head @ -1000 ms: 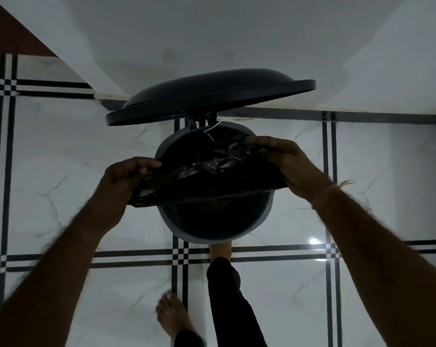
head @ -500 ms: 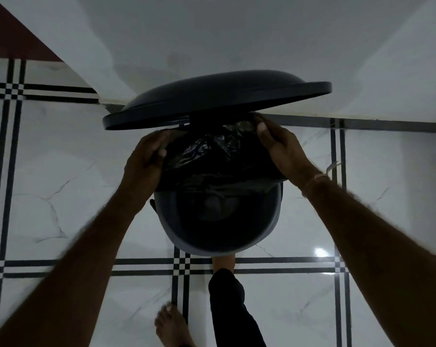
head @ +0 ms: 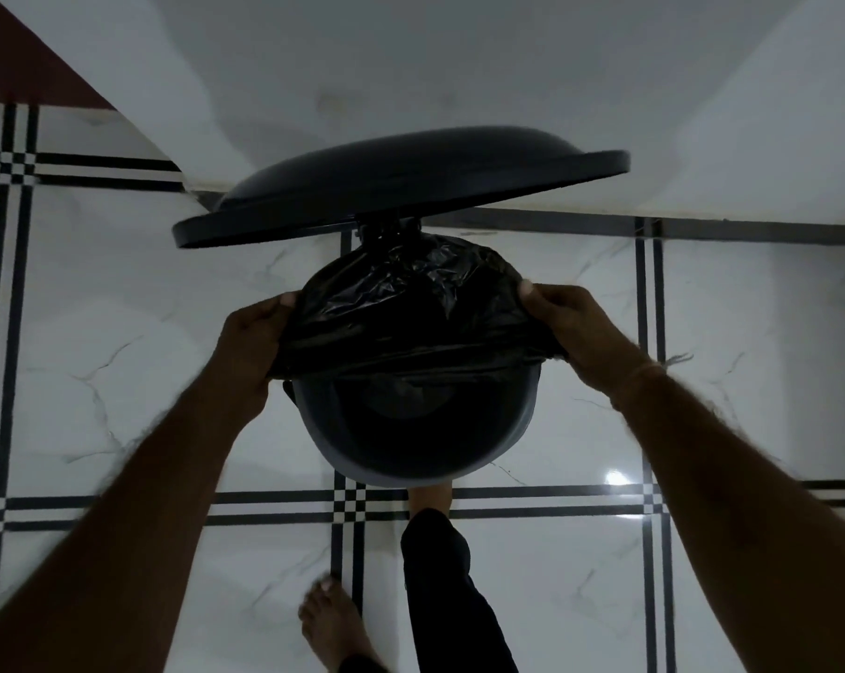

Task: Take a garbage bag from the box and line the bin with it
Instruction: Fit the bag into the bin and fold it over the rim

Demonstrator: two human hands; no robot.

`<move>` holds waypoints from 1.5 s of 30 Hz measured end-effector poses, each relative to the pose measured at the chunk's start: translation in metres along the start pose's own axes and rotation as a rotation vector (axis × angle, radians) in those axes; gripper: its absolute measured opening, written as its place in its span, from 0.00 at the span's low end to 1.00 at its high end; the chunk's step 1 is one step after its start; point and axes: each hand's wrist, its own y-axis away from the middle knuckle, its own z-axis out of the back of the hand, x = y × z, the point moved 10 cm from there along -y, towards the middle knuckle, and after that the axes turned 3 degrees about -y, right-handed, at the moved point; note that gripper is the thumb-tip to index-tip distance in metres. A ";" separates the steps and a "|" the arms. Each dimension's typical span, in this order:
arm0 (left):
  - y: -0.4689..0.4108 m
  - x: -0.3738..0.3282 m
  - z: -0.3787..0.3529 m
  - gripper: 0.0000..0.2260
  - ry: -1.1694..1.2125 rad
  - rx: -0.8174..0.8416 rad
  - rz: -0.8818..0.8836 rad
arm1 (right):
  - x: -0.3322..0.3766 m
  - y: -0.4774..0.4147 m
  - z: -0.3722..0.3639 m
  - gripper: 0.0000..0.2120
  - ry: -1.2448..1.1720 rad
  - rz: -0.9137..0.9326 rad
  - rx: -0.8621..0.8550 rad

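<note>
the left hand (head: 250,347) and right hand (head: 576,332) each gripped the bag (head: 411,308), fingers curled tight on its edges at the bin's (head: 411,459) sides. the bag covered the far half of the rim; the near half stayed bare. the lid (head: 401,187) stood open above, a foot (head: 428,500) at the bin's base.
</note>
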 end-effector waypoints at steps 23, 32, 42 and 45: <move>0.078 0.070 0.016 0.04 0.411 -0.101 0.364 | -0.048 0.083 0.012 0.13 -0.276 -0.121 -0.447; 0.087 0.080 -0.005 0.24 0.753 0.025 0.342 | -0.068 0.087 -0.022 0.12 -0.982 -0.198 -0.281; 0.094 0.110 -0.015 0.13 0.733 -0.099 0.486 | -0.091 0.086 -0.034 0.17 -1.150 -0.204 -0.361; 0.098 0.110 -0.018 0.18 0.701 -0.105 0.479 | -0.094 0.091 -0.044 0.23 -1.096 -0.201 -0.251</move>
